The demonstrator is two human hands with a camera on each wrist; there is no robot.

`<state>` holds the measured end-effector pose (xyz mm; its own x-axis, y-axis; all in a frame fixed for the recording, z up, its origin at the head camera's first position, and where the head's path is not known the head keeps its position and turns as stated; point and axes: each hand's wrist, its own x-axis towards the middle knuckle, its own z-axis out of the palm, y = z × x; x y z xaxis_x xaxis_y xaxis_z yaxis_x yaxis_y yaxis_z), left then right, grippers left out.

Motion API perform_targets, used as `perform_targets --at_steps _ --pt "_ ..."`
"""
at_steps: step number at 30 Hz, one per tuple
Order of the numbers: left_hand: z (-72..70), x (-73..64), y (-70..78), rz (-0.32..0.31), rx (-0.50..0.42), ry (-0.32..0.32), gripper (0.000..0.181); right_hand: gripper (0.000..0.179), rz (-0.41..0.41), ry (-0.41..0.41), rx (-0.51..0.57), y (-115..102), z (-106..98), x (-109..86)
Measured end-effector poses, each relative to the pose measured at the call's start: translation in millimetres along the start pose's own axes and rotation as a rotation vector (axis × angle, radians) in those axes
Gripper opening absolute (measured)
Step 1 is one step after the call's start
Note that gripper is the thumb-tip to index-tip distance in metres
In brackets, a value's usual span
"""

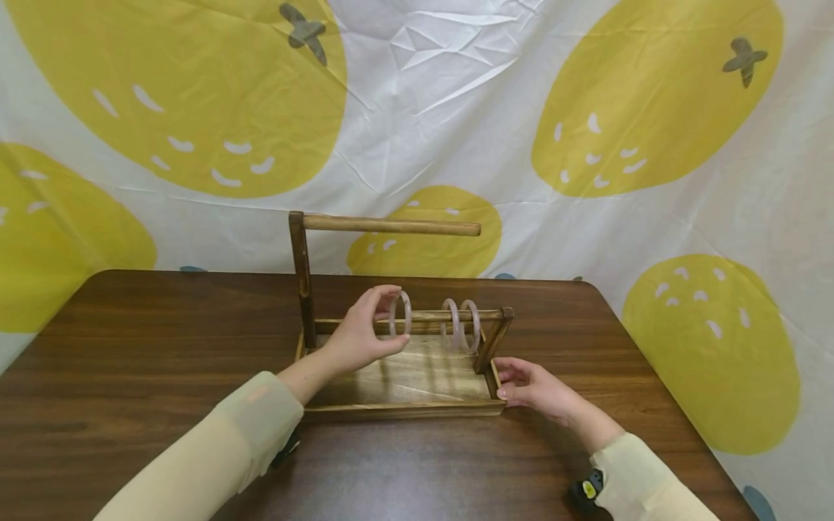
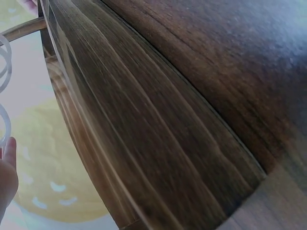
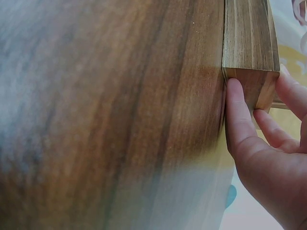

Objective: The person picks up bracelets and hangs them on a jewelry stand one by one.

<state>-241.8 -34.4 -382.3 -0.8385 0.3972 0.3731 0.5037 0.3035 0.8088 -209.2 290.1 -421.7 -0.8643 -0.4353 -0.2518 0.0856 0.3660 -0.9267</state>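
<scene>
My left hand (image 1: 361,325) pinches a pale translucent bangle (image 1: 407,315) between thumb and fingers. In the head view this bangle stands upright and overlaps the lower bar (image 1: 426,316) of a wooden rack. Two similar bangles (image 1: 470,325) hang on that bar near the right post (image 1: 495,344). At the right end of the rack's tray base (image 1: 404,411), my right hand (image 1: 537,391) grips the end wall. The right wrist view shows its fingertips (image 3: 235,91) against the wood. Only part of the left hand (image 2: 7,179) enters the left wrist view, at its left edge.
A taller left post (image 1: 302,282) carries an upper bar (image 1: 391,226) with its free end to the right. The rack stands on a dark brown wooden table (image 1: 163,347). Behind it hangs a white cloth (image 1: 443,137) with yellow fruit prints.
</scene>
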Motion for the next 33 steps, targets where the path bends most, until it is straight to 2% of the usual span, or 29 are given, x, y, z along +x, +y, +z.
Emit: perform_targets --at_steps 11,33 --pt "7.5 5.8 0.7 0.022 -0.014 -0.003 0.064 0.070 -0.001 0.000 -0.003 -0.7 -0.3 -1.1" --pt "19.9 14.0 6.8 -0.025 -0.028 -0.039 0.065 0.068 0.001 0.010 0.004 1.9 -0.2 -0.1"
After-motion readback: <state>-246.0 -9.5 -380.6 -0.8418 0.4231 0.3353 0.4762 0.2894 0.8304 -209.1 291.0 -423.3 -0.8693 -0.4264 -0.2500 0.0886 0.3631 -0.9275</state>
